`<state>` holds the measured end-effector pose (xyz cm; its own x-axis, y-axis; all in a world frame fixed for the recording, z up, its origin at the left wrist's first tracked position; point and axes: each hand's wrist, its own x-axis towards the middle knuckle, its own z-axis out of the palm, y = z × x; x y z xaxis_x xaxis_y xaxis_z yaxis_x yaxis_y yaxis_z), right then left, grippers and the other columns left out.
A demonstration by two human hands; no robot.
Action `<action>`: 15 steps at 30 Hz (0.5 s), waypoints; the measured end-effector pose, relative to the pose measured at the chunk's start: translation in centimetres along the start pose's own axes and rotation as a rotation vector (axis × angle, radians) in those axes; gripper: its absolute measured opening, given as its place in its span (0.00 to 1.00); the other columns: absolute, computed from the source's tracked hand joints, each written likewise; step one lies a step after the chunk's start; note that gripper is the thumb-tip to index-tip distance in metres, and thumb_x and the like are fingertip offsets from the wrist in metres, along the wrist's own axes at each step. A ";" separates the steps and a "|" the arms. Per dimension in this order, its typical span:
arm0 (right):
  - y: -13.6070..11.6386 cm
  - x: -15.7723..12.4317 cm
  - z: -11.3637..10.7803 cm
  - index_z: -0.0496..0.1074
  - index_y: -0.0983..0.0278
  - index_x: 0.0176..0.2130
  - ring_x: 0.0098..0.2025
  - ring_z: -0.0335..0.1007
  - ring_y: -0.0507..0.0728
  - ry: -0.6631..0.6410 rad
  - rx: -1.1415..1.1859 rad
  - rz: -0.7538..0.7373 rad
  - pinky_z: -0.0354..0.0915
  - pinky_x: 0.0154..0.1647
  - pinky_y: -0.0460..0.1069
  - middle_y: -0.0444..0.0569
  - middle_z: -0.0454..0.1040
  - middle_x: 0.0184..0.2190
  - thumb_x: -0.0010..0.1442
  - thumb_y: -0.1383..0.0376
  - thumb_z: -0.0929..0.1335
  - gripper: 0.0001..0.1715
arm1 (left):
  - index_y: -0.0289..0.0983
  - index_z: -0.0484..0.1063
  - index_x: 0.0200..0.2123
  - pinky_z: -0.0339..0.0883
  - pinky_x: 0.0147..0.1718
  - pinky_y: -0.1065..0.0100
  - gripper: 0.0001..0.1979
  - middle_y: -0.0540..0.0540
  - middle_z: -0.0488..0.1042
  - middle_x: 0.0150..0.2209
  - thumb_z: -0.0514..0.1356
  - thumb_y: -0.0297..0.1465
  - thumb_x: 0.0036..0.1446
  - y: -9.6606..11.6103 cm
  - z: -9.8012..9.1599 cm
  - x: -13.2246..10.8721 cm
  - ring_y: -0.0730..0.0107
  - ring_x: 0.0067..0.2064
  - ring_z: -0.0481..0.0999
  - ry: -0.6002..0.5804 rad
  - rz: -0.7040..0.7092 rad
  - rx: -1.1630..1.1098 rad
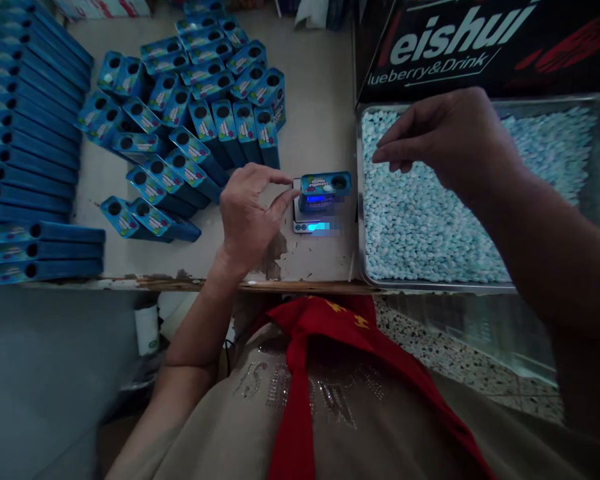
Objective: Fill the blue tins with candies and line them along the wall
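- At the far left you have rows of blue boxes point(35, 127) packed side by side, with three more lying in line with the table's near edge.
- Right of them, a loose cluster of printed boxes point(223, 120) covers the table point(320, 100), each showing a dark round hole in its top face.
- Your left hand point(253, 210) is next, just right of the cluster's near part; its thumb and index finger curve towards each other with a narrow gap between the tips.
- Just right of those fingertips, one blue printed box point(317, 183) rests on a small scale point(303, 225) with a lit display on its near side; you cannot tell whether your fingers touch the box's left end.
- Your right hand point(445, 133) hangs over the left part of a metal tray point(362, 220) of pale pieces point(430, 227), thumb and fingers pressed together; you cannot tell if they pinch anything. That box lies left of it, slightly nearer you and well apart.
- On the far side of the tray stands a black carton point(460, 47).
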<state>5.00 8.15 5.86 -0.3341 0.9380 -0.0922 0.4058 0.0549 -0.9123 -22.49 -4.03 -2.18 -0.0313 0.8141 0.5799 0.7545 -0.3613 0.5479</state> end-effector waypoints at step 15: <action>5.7 -2.6 -3.1 0.86 0.68 0.38 0.39 0.88 0.54 -0.027 0.479 0.576 0.85 0.49 0.44 0.56 0.88 0.39 0.70 0.81 0.74 0.13 | 0.47 0.85 0.41 0.74 0.62 0.49 0.04 0.45 0.82 0.49 0.75 0.36 0.70 1.2 2.0 3.5 0.52 0.55 0.79 -0.315 -0.114 -0.026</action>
<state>10.82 7.08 2.14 -0.2036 0.7641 -0.6121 0.1104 -0.6033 -0.7898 -20.36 -0.68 -0.66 0.0923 0.9490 0.3016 0.7408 -0.2678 0.6161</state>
